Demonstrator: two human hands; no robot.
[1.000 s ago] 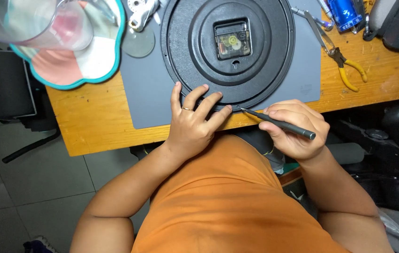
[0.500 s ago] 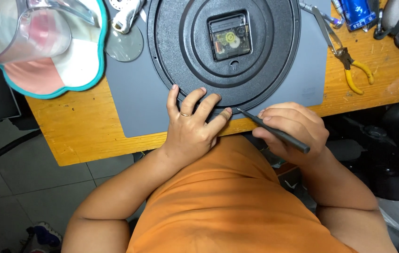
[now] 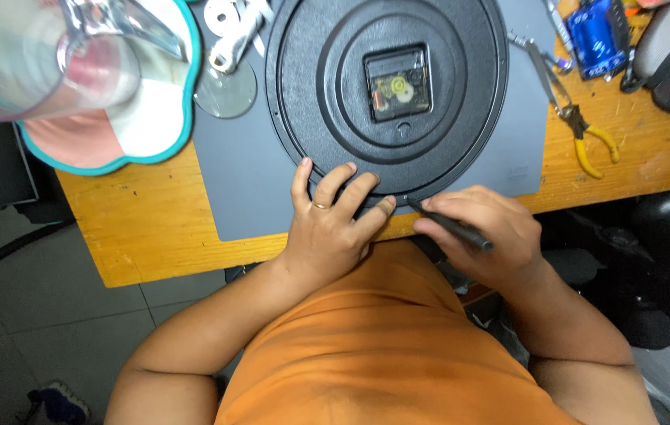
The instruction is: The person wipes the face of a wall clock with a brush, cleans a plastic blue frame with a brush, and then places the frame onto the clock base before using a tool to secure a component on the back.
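A round black wall clock point(image 3: 311, 86) lies face down on a grey mat point(image 3: 248, 181), its square movement point(image 3: 398, 83) exposed in the middle. My left hand point(image 3: 331, 224) presses flat on the clock's near rim, fingers spread, a ring on one finger. My right hand point(image 3: 480, 236) grips a thin dark screwdriver point(image 3: 453, 227) like a pen. The tool's tip touches the clock's near rim, just right of my left fingertips.
The mat sits on a wooden table point(image 3: 154, 228). A flower-shaped pink and white tray with a teal edge point(image 3: 138, 134) and a clear plastic jug point(image 3: 44, 59) stand at the left. Yellow-handled pliers point(image 3: 579, 130) and a blue battery pack point(image 3: 602, 35) lie at the right. A round clear disc point(image 3: 226, 89) lies near the clock.
The view has shifted and come closer. Both hands stay at the clock's near rim, and the screwdriver tip has stayed against the edge.
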